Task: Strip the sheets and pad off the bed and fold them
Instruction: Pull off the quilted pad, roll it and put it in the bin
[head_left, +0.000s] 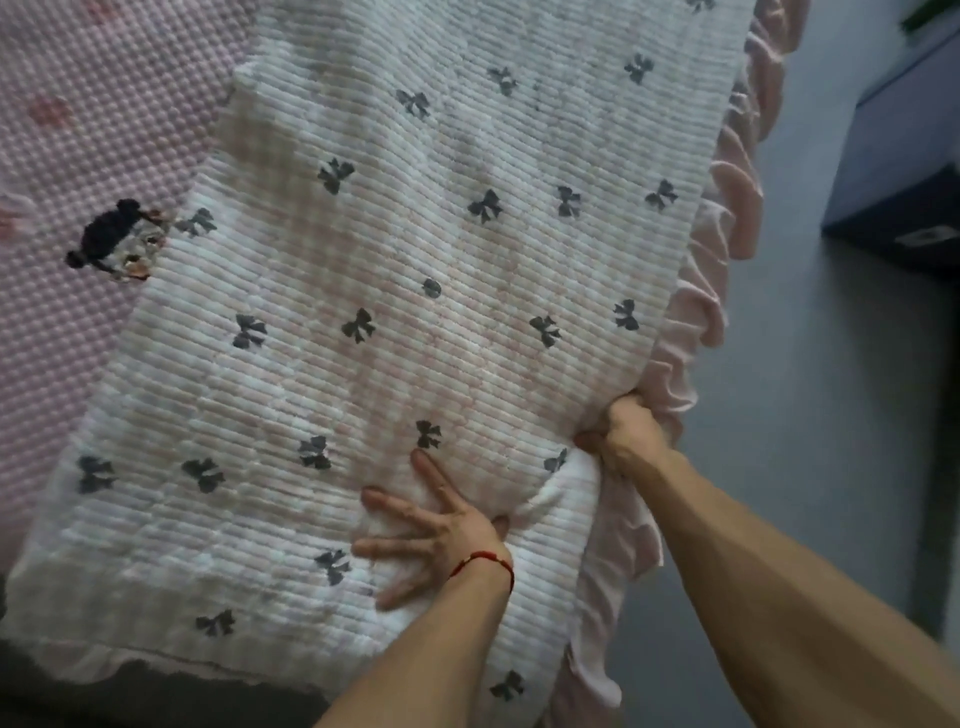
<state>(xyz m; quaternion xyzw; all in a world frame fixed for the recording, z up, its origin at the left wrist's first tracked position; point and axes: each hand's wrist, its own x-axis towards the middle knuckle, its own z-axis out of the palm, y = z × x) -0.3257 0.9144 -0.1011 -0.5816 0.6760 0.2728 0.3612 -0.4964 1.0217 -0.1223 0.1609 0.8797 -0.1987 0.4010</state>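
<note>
The white quilted pad (395, 291) with dark bow prints fills the middle of the frame, running from lower left to upper right. A pink textured sheet (78, 130) lies beneath it at upper left, bearing a small dark embroidered figure (117, 239). A pink ruffled edge (727, 208) hangs along the pad's right side, above grey floor (810, 415). My right hand (626, 434), right of centre, is clenched on the pad's edge, bunching the fabric. My left hand (441, 535), lower centre, presses flat on the pad, fingers spread. A red string (485, 561) circles that wrist.
</note>
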